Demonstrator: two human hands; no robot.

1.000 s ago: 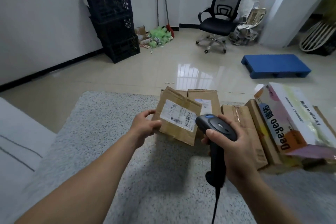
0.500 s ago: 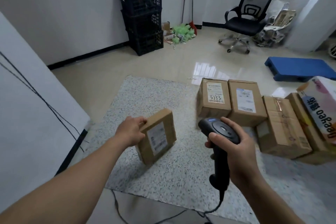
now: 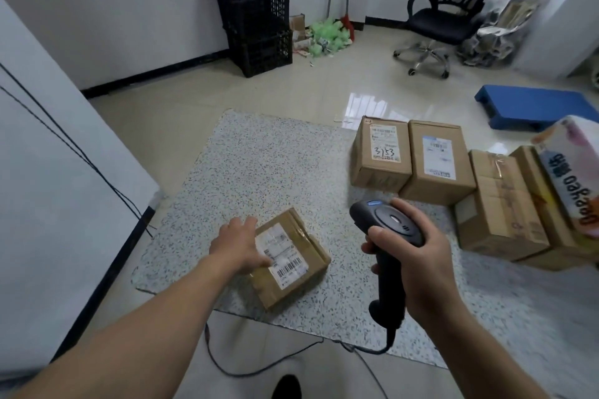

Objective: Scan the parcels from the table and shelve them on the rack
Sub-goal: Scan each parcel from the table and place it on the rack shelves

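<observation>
Nearest, the right hand has its fingers curled tight round the handle of a black barcode scanner, thumb laid against the side of its head; the scanner's cable trails below the table's near edge. Just left of it, the left hand lies on a small brown parcel, fingers fairly straight along its far-left edge and thumb across the white barcode label, gripping nothing. That parcel sits flat, label up, near the front edge of the speckled table, well apart from the others. Farther back on the right a row of cardboard boxes stands side by side, touching: one with handwritten digits on its label, a second with a blue-and-white label, then a taped box, with a colourful printed pack tilted at the row's right end. Beyond the table, on the tiled floor, lie a blue pallet, an office chair and stacked black crates against the wall.
</observation>
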